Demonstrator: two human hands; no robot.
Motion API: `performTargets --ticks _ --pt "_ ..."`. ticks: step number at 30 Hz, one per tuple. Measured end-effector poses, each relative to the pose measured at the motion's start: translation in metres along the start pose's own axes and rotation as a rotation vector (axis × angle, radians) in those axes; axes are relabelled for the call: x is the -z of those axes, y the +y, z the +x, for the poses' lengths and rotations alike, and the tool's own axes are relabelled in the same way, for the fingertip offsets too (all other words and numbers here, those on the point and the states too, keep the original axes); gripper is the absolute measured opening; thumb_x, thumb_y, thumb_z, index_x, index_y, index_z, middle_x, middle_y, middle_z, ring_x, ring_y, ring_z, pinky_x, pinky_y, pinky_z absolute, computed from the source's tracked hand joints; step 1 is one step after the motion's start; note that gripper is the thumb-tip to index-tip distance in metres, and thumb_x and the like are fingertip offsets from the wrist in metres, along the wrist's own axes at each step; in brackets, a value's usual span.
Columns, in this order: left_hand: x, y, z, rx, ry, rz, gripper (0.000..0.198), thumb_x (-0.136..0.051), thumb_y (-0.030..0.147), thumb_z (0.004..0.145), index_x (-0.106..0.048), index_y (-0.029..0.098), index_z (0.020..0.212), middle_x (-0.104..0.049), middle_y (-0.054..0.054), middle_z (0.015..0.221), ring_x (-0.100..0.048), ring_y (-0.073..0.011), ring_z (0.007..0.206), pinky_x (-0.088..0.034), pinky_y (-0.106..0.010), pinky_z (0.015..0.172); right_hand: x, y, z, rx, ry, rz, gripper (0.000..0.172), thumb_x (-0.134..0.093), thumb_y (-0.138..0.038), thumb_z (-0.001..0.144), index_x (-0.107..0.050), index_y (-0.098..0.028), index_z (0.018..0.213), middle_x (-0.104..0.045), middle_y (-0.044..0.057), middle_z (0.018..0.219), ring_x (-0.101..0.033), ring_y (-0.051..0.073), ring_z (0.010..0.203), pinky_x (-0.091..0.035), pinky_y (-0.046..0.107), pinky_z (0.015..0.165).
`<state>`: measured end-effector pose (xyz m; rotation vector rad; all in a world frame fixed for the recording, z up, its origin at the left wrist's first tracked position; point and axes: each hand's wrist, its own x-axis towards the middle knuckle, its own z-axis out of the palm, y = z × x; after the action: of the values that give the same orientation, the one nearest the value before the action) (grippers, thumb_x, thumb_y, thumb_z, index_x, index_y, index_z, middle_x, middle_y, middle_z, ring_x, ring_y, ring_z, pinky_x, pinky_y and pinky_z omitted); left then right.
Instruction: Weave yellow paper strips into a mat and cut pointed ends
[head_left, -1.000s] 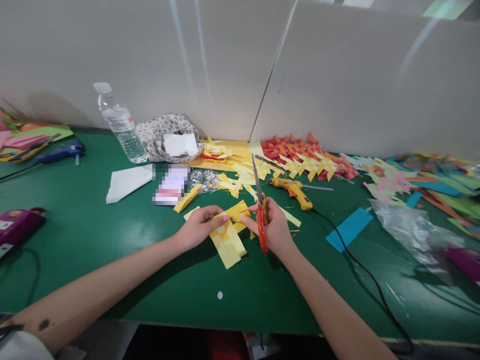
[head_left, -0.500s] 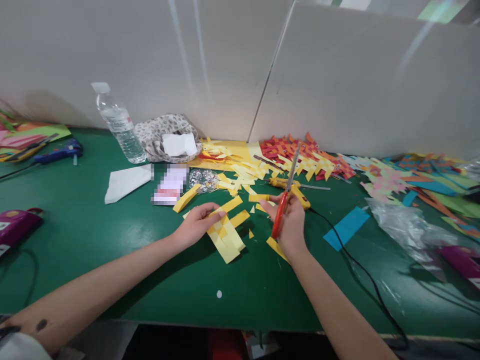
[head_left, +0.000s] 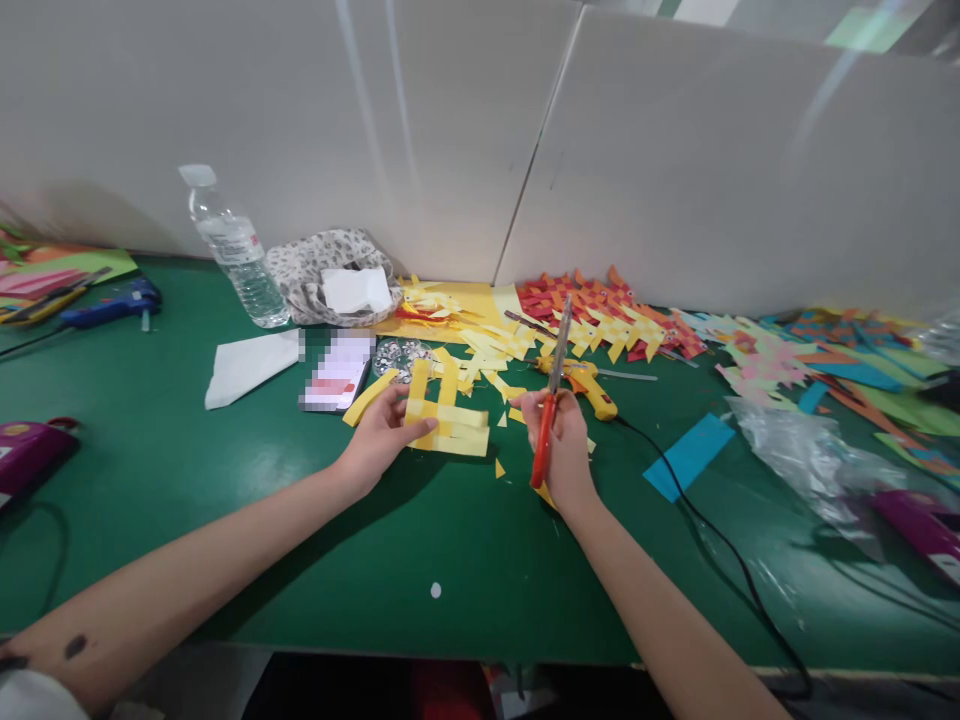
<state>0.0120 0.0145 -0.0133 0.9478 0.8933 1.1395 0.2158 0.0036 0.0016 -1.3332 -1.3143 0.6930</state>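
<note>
My left hand (head_left: 384, 437) pinches the left side of a woven piece of yellow paper strips (head_left: 457, 432). Two darker yellow strip ends point away from me, and paler ends reach to the right. In my right hand (head_left: 564, 450) is a pair of scissors (head_left: 551, 400) with red handles, blades pointing up and away from me. Whether the blades are parted is hard to see. Yellow paper scraps (head_left: 501, 468) lie between the hands, and a loose yellow strip (head_left: 373, 395) lies beside my left fingers.
Beyond my right hand lies a yellow glue gun (head_left: 596, 390) with a black cord. A water bottle (head_left: 238, 255), a phone (head_left: 339, 372), a patterned pouch (head_left: 300, 270) and woven red-orange paper pieces (head_left: 577, 300) stand or lie towards the wall. A blue paper piece (head_left: 690, 457) lies right.
My left hand has turned the woven paper, so its paler ends now point right and its darker ends away from me. My right hand has shifted slightly left with the scissors.
</note>
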Motion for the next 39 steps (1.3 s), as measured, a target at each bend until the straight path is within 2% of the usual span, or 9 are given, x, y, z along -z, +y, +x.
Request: performTargets --ticks 4,9,12,16,20,23,26,32,39 --pt "0.002 -0.002 0.002 0.009 0.102 0.003 0.046 -0.080 0.021 0.057 -0.055 0.020 0.096 -0.064 0.001 0.088 -0.063 -0.0152 0.081 -0.049 -0.028 0.075 0.001 -0.009 -0.003 -0.054 -0.023 0.098 0.035 -0.060 -0.052 0.074 -0.042 -0.022 0.080 -0.058 0.003 0.087 -0.053 0.011 0.061 -0.038 0.023 0.044" --pt "0.000 -0.001 -0.001 0.054 0.053 -0.043 0.039 -0.079 0.027 0.060 -0.053 0.019 0.089 -0.064 0.001 0.082 -0.062 -0.0148 0.077 -0.047 -0.028 0.072 0.002 -0.008 -0.003 -0.019 -0.057 0.063 0.035 -0.056 -0.054 0.078 -0.043 -0.021 0.082 -0.058 0.002 0.086 -0.050 0.010 0.058 -0.039 0.023 0.046" --pt "-0.001 0.001 -0.002 0.039 0.092 -0.045 0.036 -0.077 0.031 0.064 -0.052 0.019 0.087 -0.062 0.003 0.077 -0.060 -0.0130 0.073 -0.046 -0.024 0.066 0.002 -0.007 -0.002 -0.024 -0.056 0.008 0.035 -0.056 -0.053 0.077 -0.042 -0.022 0.083 -0.058 0.002 0.082 -0.052 0.011 0.058 -0.039 0.024 0.048" --pt "0.000 0.002 -0.001 0.010 0.139 -0.088 0.040 -0.076 0.034 0.065 -0.049 0.021 0.091 -0.059 0.005 0.075 -0.059 -0.0114 0.069 -0.045 -0.022 0.061 0.003 -0.010 -0.003 0.000 -0.065 -0.174 0.034 -0.058 -0.051 0.075 -0.042 -0.022 0.080 -0.058 0.000 0.074 -0.054 0.013 0.061 -0.042 0.027 0.056" --pt "0.001 0.005 0.000 -0.027 0.207 -0.111 0.041 -0.076 0.033 0.065 -0.047 0.023 0.093 -0.058 0.005 0.076 -0.058 -0.0095 0.068 -0.045 -0.019 0.057 0.004 -0.012 -0.008 0.076 -0.209 -0.464 0.033 -0.062 -0.050 0.072 -0.045 -0.022 0.079 -0.053 -0.004 0.061 -0.047 0.012 0.049 -0.035 0.025 0.049" --pt "0.002 0.008 0.002 -0.055 0.231 -0.157 0.041 -0.076 0.030 0.065 -0.047 0.023 0.093 -0.060 0.005 0.080 -0.060 -0.0104 0.072 -0.047 -0.021 0.062 0.003 -0.011 -0.010 0.157 -0.309 -0.638 0.036 -0.065 -0.051 0.069 -0.050 -0.022 0.086 -0.058 -0.002 0.066 -0.047 0.012 0.048 -0.033 0.025 0.048" --pt "0.004 0.011 0.004 -0.067 0.203 -0.173 0.041 -0.077 0.026 0.064 -0.046 0.022 0.092 -0.063 0.003 0.087 -0.062 -0.0124 0.079 -0.049 -0.022 0.066 0.002 -0.008 -0.010 0.207 -0.319 -0.753 0.040 -0.065 -0.054 0.066 -0.055 -0.021 0.087 -0.061 0.001 0.069 -0.053 0.015 0.054 -0.034 0.026 0.050" --pt "0.009 0.014 0.006 -0.066 0.196 -0.167 0.041 -0.078 0.021 0.064 -0.049 0.021 0.093 -0.067 0.001 0.089 -0.064 -0.0131 0.082 -0.048 -0.022 0.067 0.003 -0.005 -0.007 0.183 -0.309 -0.853 0.045 -0.062 -0.059 0.066 -0.058 -0.020 0.090 -0.062 0.001 0.065 -0.056 0.016 0.055 -0.034 0.025 0.049" --pt "0.011 0.015 0.009 -0.118 0.181 -0.220 0.036 -0.076 0.018 0.065 -0.054 0.020 0.093 -0.068 -0.004 0.102 -0.064 -0.0170 0.091 -0.050 -0.025 0.073 0.003 -0.004 -0.007 0.176 -0.321 -0.859 0.046 -0.060 -0.061 0.067 -0.060 -0.020 0.089 -0.061 0.000 0.063 -0.056 0.015 0.054 -0.035 0.025 0.048"
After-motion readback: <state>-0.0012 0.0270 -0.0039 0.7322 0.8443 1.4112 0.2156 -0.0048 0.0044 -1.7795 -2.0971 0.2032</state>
